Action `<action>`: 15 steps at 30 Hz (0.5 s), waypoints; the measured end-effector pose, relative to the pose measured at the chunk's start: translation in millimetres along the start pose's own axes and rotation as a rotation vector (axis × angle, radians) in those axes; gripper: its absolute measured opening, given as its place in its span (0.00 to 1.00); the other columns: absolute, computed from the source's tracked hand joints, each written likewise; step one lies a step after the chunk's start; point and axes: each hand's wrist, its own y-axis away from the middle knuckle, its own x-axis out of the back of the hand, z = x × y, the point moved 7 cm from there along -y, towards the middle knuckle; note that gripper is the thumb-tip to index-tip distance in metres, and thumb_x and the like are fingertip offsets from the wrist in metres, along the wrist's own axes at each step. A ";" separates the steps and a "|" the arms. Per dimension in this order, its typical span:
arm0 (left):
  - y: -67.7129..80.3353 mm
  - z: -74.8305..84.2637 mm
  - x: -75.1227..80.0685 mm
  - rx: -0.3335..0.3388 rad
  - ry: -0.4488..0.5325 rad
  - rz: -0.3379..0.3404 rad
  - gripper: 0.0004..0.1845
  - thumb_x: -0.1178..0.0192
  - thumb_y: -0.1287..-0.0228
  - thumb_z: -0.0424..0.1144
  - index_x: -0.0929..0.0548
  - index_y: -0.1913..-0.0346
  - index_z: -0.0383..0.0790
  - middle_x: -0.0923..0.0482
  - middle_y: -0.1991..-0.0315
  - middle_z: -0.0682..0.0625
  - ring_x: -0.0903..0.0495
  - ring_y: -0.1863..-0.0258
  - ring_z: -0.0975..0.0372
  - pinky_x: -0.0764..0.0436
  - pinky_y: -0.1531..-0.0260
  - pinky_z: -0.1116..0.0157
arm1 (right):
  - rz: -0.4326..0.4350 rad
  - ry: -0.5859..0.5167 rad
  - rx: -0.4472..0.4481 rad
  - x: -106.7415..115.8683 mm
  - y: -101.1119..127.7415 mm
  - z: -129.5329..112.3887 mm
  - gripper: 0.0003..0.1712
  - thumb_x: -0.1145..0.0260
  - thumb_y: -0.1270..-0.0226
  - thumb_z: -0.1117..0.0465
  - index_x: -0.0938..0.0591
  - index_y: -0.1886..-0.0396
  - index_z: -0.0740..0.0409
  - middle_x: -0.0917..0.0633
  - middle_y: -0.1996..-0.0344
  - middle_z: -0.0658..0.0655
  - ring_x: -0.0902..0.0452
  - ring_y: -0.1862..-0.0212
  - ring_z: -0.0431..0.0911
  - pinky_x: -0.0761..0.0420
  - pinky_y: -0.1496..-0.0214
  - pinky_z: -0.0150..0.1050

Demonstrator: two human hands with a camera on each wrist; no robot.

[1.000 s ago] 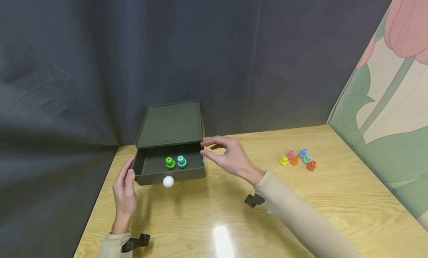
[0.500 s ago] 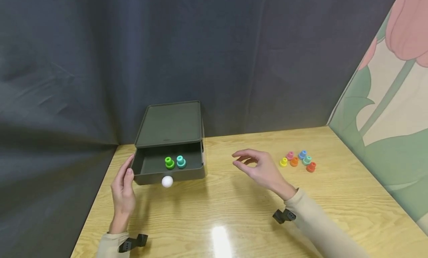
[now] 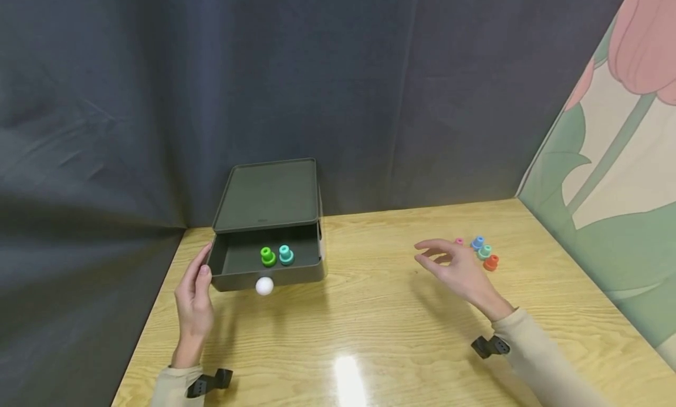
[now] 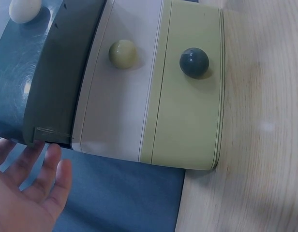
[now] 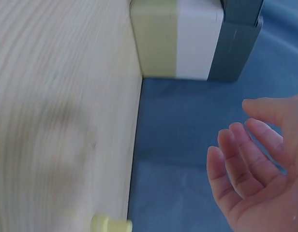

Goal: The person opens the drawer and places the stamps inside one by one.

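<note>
A small cabinet (image 3: 266,196) has its dark top drawer (image 3: 301,275) pulled out by a white round knob (image 3: 264,286). Inside the drawer stand a green peg (image 3: 267,257) and a turquoise peg (image 3: 286,255). My left hand (image 3: 195,307) rests its extended fingers against the drawer's left side. In the left wrist view, those fingers touch the lower edge of the dark drawer (image 4: 57,96). My right hand (image 3: 465,272) hovers over the table with loosely bent fingers and nothing between them. It covers part of a peg cluster, where a pink peg (image 3: 459,241) peeks out behind it.
Beyond the right hand stand a blue peg (image 3: 477,243), a mint peg (image 3: 484,252) and a red peg (image 3: 491,263). The left wrist view shows a white drawer (image 4: 120,101) and a yellow-green drawer (image 4: 187,116), both closed. A dark curtain (image 3: 359,102) hangs behind the table.
My right hand has moved from the drawer's right edge rightward to the peg cluster, now hiding the yellow and orange pegs. The left hand and the drawer stay in place.
</note>
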 end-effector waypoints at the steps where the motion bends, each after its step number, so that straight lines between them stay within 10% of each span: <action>1: 0.1 0.0 -0.2 0.001 -0.002 -0.001 0.21 0.53 0.18 0.28 0.21 0.30 0.27 0.20 0.34 0.70 0.25 0.35 0.77 0.31 0.36 0.81 | 0.005 0.009 -0.009 3.7 1.7 4.7 0.15 0.26 0.28 0.58 0.10 0.45 0.53 0.07 0.54 0.58 0.10 0.58 0.53 0.14 0.53 0.41; 10: 0.0 -2.1 -0.5 0.009 -0.005 0.001 0.21 0.53 0.18 0.30 0.21 0.29 0.28 0.21 0.34 0.71 0.25 0.36 0.77 0.32 0.38 0.81 | 0.043 0.074 -0.080 30.0 10.3 39.5 0.17 0.27 0.26 0.55 0.10 0.43 0.57 0.10 0.44 0.65 0.09 0.53 0.58 0.16 0.56 0.30; 15: 0.7 -2.3 -1.1 0.003 -0.001 -0.004 0.21 0.53 0.18 0.29 0.21 0.29 0.28 0.21 0.34 0.71 0.25 0.38 0.76 0.31 0.39 0.81 | 0.082 0.068 -0.081 40.6 10.9 54.0 0.17 0.27 0.26 0.57 0.10 0.46 0.62 0.10 0.43 0.66 0.13 0.56 0.32 0.17 0.59 0.22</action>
